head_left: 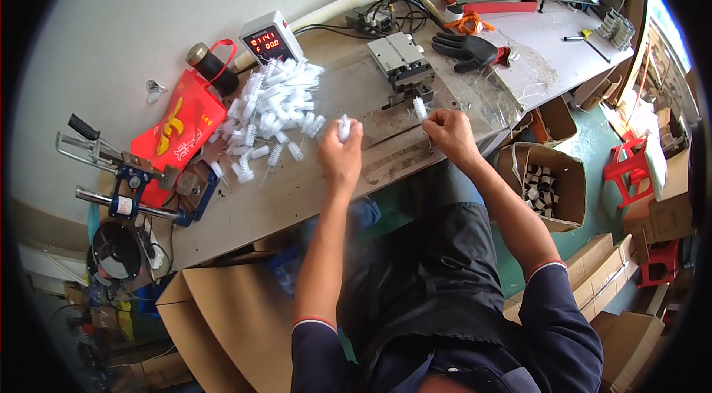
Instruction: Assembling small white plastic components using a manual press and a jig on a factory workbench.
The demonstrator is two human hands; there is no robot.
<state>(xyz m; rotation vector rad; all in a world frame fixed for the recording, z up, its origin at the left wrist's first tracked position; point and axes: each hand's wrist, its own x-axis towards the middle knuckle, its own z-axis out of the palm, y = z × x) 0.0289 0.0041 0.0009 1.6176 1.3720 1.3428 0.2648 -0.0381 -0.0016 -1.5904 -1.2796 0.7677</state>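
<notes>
My left hand (341,157) is closed around a small white bristle brush (344,127), whose tip shows above the fingers; whether it holds more than one is hidden. My right hand (454,135) pinches another small white brush (420,108) by its lower end. This brush stands upright just in front of a small metal bench machine (401,59); I cannot tell whether they touch. Left of my left hand lies a heap of similar white brushes (274,100), several with thin wire stems sticking out.
A counter box with red digits (271,38) stands behind the heap, beside a dark flask (212,67) and a red bag (180,122). A clamp-like blue tool (141,185) sits at the left edge. A black glove (466,50) lies behind the machine. Cardboard boxes (545,178) stand on the floor.
</notes>
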